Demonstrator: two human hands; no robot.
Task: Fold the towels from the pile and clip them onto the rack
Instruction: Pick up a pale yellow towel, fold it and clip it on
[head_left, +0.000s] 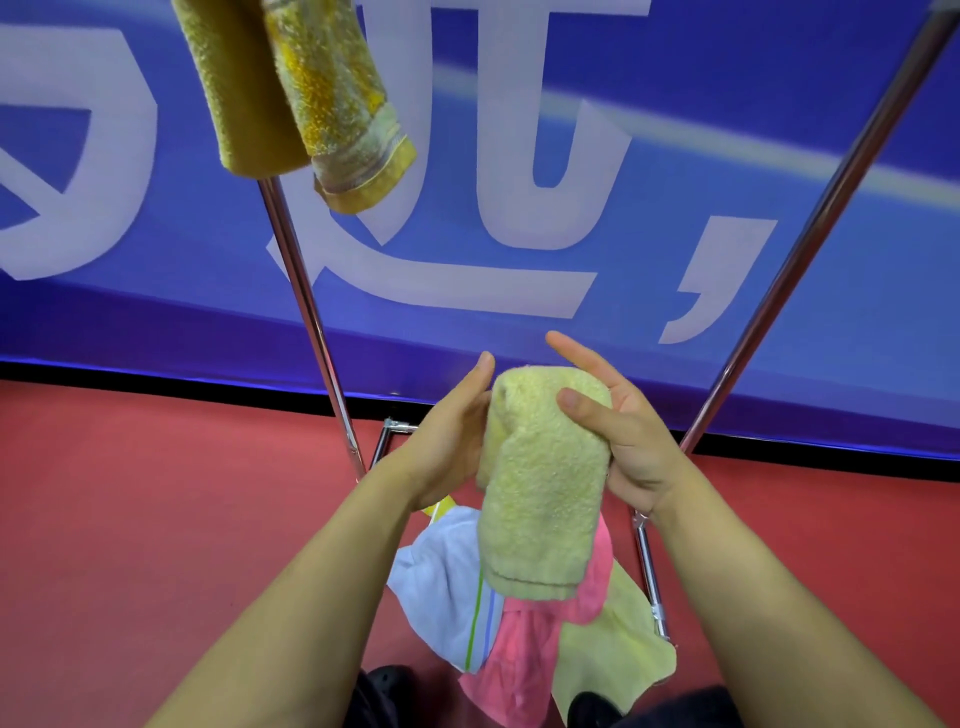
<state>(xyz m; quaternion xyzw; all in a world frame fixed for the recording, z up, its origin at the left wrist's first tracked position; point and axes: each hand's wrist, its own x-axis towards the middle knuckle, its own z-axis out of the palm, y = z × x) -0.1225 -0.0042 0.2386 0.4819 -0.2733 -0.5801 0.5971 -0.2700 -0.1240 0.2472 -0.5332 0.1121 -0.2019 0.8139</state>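
A folded pale yellow towel (540, 483) hangs between my hands at the frame's centre. My right hand (618, 436) holds its upper part, thumb pressed on the front and fingers behind. My left hand (447, 436) lies flat against the towel's left side with straight fingers. Below on the floor lies the pile: a white towel with green and blue stripes (441, 587), a pink towel (524, 654) and a light yellow towel (618, 639). Two darker yellow towels (291, 83) hang from the rack at the top left; their clips are out of view.
The rack's metal legs slant through the view, one on the left (311, 312) and one on the right (810, 244), with a base bar (649, 577) by the pile. A blue banner with white characters (675, 156) stands behind. The floor is red (156, 493).
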